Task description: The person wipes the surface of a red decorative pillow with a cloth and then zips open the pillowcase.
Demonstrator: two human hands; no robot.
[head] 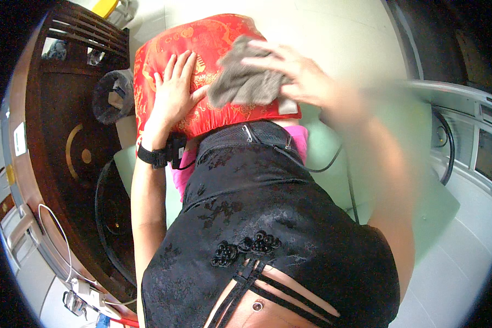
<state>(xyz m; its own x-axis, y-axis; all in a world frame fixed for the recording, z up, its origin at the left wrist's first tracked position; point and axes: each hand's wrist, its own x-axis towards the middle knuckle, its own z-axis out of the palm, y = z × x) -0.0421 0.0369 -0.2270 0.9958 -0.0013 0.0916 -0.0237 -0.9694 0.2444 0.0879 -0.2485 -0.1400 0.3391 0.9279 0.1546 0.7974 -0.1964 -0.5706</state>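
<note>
A red cushion with a gold brocade pattern rests across my lap. My left hand lies flat on its left half, fingers spread. In my right hand is a crumpled grey-brown cloth, held over the cushion's right half. The right hand and forearm are blurred. A small white tag sticks out at the cushion's near right corner. How much of the cloth touches the cushion I cannot tell.
Dark wooden furniture stands at the left, with a plastic-lined bin beside it. Beneath me is a pale green seat. A black cable runs from my waist pouch. A power strip lies lower left.
</note>
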